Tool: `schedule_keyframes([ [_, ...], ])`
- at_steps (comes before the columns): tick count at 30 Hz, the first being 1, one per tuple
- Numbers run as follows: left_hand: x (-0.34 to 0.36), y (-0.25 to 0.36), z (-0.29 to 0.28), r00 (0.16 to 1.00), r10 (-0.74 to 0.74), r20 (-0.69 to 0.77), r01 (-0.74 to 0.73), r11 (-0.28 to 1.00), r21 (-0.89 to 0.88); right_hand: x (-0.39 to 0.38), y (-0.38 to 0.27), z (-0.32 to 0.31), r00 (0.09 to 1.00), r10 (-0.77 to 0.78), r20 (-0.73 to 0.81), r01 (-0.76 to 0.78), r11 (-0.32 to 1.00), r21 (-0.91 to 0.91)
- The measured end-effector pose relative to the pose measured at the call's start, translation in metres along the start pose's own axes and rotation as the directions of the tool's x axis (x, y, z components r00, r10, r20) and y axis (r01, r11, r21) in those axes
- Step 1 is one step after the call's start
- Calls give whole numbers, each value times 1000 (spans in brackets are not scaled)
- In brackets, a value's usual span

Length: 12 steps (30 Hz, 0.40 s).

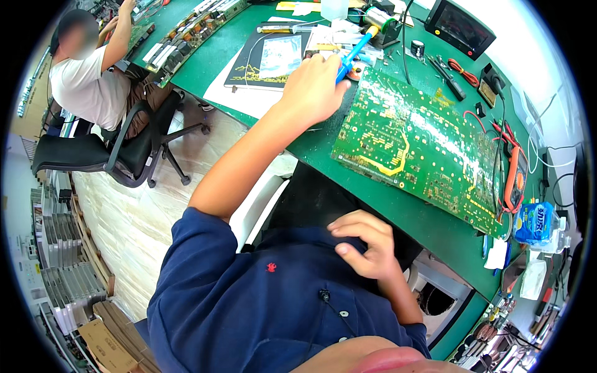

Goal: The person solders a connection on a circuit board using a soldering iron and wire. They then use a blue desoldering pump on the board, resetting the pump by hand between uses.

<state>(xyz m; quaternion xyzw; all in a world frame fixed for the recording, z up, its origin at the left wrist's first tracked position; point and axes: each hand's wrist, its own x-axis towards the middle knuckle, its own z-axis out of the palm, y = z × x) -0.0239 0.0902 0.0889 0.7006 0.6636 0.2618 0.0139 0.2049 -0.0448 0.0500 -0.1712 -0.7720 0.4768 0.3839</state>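
My left hand (pixel 317 87) reaches over the green bench, with its fingers closed around a slim blue tool with a yellow end (pixel 357 53); its exact kind is unclear. The tool's yellow end points to a solder spool (pixel 380 22) on a stand. Just right of this hand lies a large green circuit board (pixel 416 143) on the bench, its surface shiny with glare. My right hand (pixel 367 245) is held in front of my body, below the bench edge. Its fingers are loosely bent, the thumb is apart, and nothing is in it.
Left of the spool lie a black notebook (pixel 249 62) and a silvery bag (pixel 280 55). A small screen (pixel 460 28), a black pen-like tool (pixel 448 79) and a red multimeter (pixel 515 180) stand or lie beyond the board. A blue pack (pixel 533 222) is at right. Another person (pixel 87 74) sits at far left.
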Motion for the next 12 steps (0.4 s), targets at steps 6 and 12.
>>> schedule_keyframes([
  [6,-95,-1,-48,912,300,-279,-370,896,-244,-35,43,-7,941,336,46,-330,938,-104],
  [12,-219,-65,30,959,50,280,-2,986,-167,-103,82,-36,682,627,-376,-731,600,-326],
])
